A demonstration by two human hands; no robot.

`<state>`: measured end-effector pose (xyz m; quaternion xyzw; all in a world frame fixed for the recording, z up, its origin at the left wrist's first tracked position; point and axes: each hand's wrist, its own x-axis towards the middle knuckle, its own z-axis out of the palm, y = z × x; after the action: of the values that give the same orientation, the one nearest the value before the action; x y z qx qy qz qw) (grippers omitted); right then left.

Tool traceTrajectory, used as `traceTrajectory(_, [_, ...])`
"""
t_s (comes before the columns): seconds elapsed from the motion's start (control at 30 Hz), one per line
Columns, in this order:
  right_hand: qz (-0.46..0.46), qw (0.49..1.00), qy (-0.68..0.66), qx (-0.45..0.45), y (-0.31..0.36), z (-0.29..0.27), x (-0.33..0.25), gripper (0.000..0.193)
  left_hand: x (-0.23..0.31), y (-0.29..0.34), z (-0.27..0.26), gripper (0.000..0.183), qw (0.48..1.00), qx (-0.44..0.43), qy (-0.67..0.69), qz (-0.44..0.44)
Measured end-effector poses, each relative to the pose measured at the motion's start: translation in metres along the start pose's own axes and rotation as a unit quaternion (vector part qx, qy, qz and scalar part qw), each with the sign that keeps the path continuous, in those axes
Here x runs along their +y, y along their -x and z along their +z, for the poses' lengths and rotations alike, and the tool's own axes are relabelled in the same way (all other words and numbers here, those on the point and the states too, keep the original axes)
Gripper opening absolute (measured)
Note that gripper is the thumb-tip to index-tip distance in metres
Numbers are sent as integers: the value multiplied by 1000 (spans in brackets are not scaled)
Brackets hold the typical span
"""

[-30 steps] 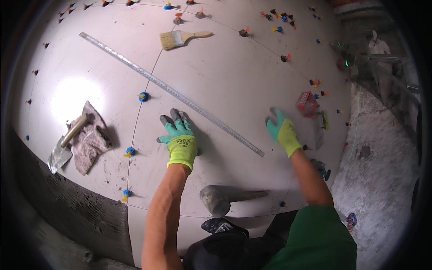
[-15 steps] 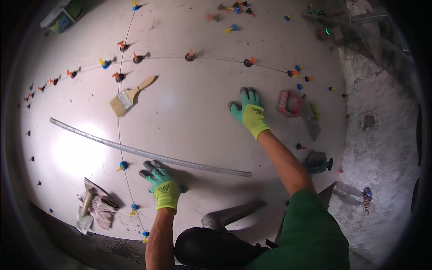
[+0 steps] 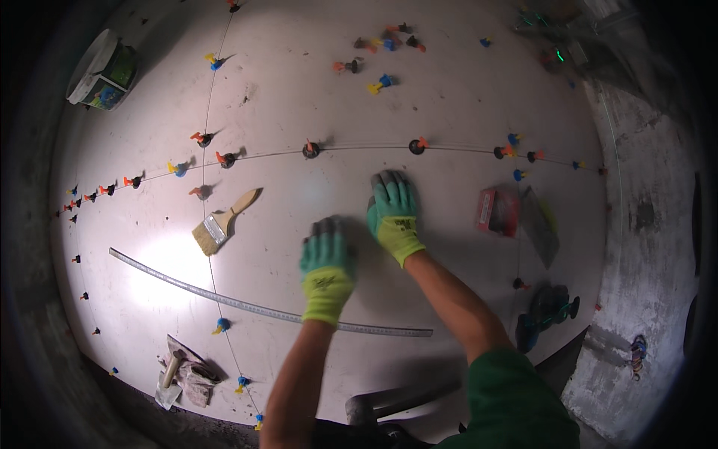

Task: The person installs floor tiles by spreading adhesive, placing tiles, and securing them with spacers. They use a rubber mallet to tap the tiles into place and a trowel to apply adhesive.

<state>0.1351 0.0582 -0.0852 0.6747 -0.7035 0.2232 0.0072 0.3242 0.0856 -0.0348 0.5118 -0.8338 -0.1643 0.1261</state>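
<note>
Left hand (image 3: 327, 268): gloved, outstretched, grasping nothing, slightly blurred; contact unclear. Right hand (image 3: 394, 213): gloved, unclenched, palm down on pale tile floor (image 3: 449, 232), slightly farther. Metal ruler (image 3: 254, 307): on floor, passing beneath left wrist. Paintbrush (image 3: 224, 222): left of both hands.

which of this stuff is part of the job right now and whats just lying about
Seems part of the job:
large pale tile, with the left hand and right hand over it
tile levelling clips along its joints

Seems just lying about, in neither hand:
flat paintbrush
metal ruler
mallet
trowel
cloth
red box
bucket
</note>
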Motion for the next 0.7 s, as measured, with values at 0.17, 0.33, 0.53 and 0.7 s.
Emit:
traceTrajectory(0.17, [-7, 999, 36, -20, -6, -7, -3, 43, 11, -17, 54, 63, 998, 55, -19, -30])
traceTrajectory(0.33, [14, 993, -101, -61, -77, -39, 17, 39, 9, -17, 45, 63, 998, 49, 13, -30])
traceTrajectory(0.53, [288, 957, -31, -20, -249, -1, 139, 87, 11, -21, 39, 58, 998, 43, 19, -45])
traceTrajectory(0.7, [331, 944, -6, -9, -293, 21, 214, 106, 8, -23, 34, 57, 998, 40, 27, -45])
